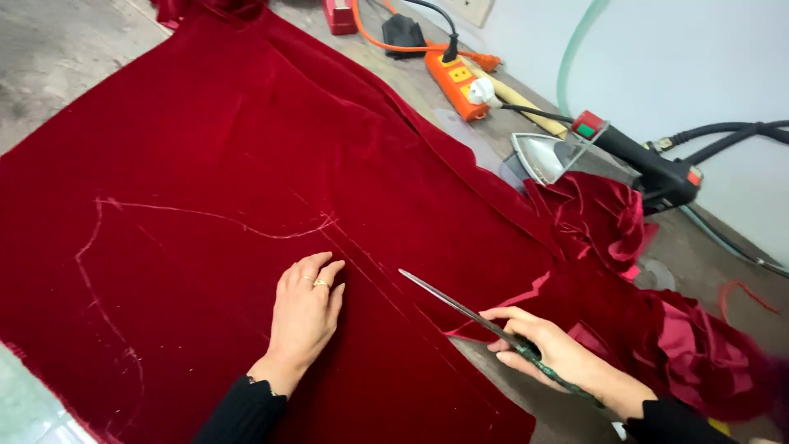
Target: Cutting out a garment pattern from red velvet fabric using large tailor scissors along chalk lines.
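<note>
Table (49, 49), velvet (246, 148) under left hand (304, 316)

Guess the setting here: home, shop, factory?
Likely a tailoring or sewing workshop: red velvet fabric chalk-marked on a worn table, right hand cutting with scissors, left hand flat on it, steam iron beside.

Worn grey worktable (57, 49) stands against a pale wall (674, 57).

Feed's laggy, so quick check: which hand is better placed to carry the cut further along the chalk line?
Right, probably. The right hand already grips the scissors, blades in the velvet near the chalk line. The left hand lies flat, pinning the cloth.
</note>
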